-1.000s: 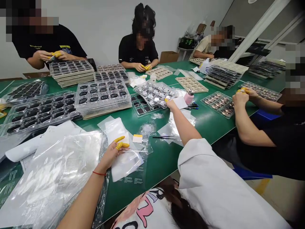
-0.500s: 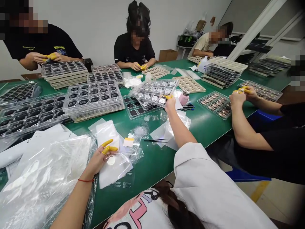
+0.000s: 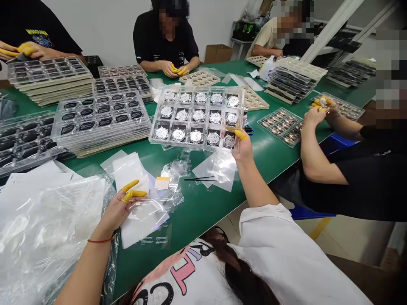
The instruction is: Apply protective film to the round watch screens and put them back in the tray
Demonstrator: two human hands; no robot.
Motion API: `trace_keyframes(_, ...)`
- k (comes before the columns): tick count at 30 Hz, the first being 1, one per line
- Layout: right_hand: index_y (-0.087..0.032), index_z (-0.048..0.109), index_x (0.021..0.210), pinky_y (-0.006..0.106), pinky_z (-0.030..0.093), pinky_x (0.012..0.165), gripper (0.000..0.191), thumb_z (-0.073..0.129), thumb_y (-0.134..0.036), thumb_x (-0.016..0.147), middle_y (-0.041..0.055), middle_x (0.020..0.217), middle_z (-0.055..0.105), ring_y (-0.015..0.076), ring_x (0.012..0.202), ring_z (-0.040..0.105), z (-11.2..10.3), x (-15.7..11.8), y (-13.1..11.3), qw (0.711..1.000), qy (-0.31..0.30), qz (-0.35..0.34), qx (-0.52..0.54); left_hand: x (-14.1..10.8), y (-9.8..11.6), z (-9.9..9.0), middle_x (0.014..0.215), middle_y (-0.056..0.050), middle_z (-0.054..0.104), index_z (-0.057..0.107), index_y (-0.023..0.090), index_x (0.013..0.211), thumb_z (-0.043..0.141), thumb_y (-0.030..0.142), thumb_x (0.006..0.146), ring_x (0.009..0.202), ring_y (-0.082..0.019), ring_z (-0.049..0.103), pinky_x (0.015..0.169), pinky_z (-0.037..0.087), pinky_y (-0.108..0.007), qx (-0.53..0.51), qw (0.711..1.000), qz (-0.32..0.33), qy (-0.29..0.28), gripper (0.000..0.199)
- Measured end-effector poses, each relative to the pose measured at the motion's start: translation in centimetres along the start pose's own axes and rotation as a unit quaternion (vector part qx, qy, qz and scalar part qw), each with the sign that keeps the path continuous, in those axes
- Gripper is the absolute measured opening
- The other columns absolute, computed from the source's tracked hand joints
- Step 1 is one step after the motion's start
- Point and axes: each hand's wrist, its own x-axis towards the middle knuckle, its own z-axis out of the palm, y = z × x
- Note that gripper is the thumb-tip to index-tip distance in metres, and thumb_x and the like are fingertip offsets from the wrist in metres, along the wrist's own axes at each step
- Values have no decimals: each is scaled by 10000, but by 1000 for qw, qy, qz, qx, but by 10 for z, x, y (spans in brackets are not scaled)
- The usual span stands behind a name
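My right hand (image 3: 243, 142) grips the near right corner of a clear plastic tray (image 3: 197, 114), thumb on top. Rows of round silvery parts on dark squares fill this tray, which is held raised and tilted above the table. Low on the left, my left hand (image 3: 122, 205) has yellow covers on its fingertips and pinches a thin clear film (image 3: 148, 207) over white sheets (image 3: 136, 231). A small white card with an orange strip (image 3: 162, 183) lies just right of that hand, and black tweezers (image 3: 199, 178) rest farther right.
Stacked trays with black ovals (image 3: 101, 123) stand at the left. A big clear plastic bag (image 3: 47, 228) covers the near left. A tray of coppery parts (image 3: 281, 126) lies at the right, near a co-worker's hands (image 3: 319, 110). Other people sit across the green table (image 3: 197, 220).
My right hand has raised the tray and turned its face more toward me, drawing it off the trays behind. My left hand keeps its pose on the film. The view has shifted.
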Motion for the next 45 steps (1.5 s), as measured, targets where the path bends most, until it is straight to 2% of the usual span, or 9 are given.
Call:
trace_keyframes(3,-246,651,904,383,608,876,242,631,-284,666,-13,906,754,185,879,710,5,-19,-5,1000,-3,22,16,-1,-1,-1,949,-63,781,459,173,1401,783,386,775,851,-141,759,792,596,-176,-5,1000,17,-4,736)
trace_keyframes(7,-239,662,904,393,612,857,227,647,-284,682,-1,863,751,211,951,720,6,-44,-14,998,-34,40,43,-12,8,9,837,-26,770,448,180,1414,803,381,751,663,-105,729,708,599,-180,-15,999,40,-10,778)
trace_keyframes(11,-235,686,888,335,626,720,202,632,-265,695,6,933,764,176,796,724,3,-66,-22,995,-49,67,63,-33,30,36,768,-6,745,528,203,1327,740,591,744,582,-125,698,761,625,-318,-25,995,31,-90,731)
trace_keyframes(14,-229,701,866,312,625,663,194,620,-268,694,15,955,770,161,739,719,2,-79,-26,990,-51,106,74,-44,43,56,730,-46,736,624,166,1044,689,725,690,594,-198,716,658,609,-340,2,987,63,-148,665)
trace_keyframes(17,-238,707,857,404,640,781,197,633,-273,678,15,945,772,216,863,737,-1,-90,-28,990,-45,116,69,-51,49,68,709,-50,716,564,157,814,689,629,760,613,-214,720,664,601,-365,45,987,66,-137,491)
trace_keyframes(22,-236,719,889,481,613,895,232,669,-281,667,50,987,775,288,1031,722,-6,-111,-36,991,-34,114,64,-64,47,80,710,15,672,460,175,802,723,374,763,606,-152,697,682,594,-341,83,991,53,-89,332)
trace_keyframes(28,-253,719,945,488,613,887,293,703,-278,653,68,1096,762,308,1048,717,-12,-132,-51,990,-18,122,63,-72,45,86,667,50,621,425,185,773,677,208,698,603,-114,657,696,610,-342,58,995,37,-75,263)
trace_keyframes(40,-293,738,957,474,636,855,377,782,-393,595,32,958,776,290,990,734,-25,-177,-67,997,-3,79,22,-91,30,85,687,26,653,435,201,861,690,279,758,653,-156,700,672,581,-298,72,991,13,-112,286)
trace_keyframes(45,-320,711,1047,482,652,772,401,756,-390,655,24,997,769,277,891,752,-38,-193,-68,998,-11,54,17,-98,21,83,671,41,642,459,200,872,731,307,737,645,-159,708,692,587,-304,66,991,14,-119,321)
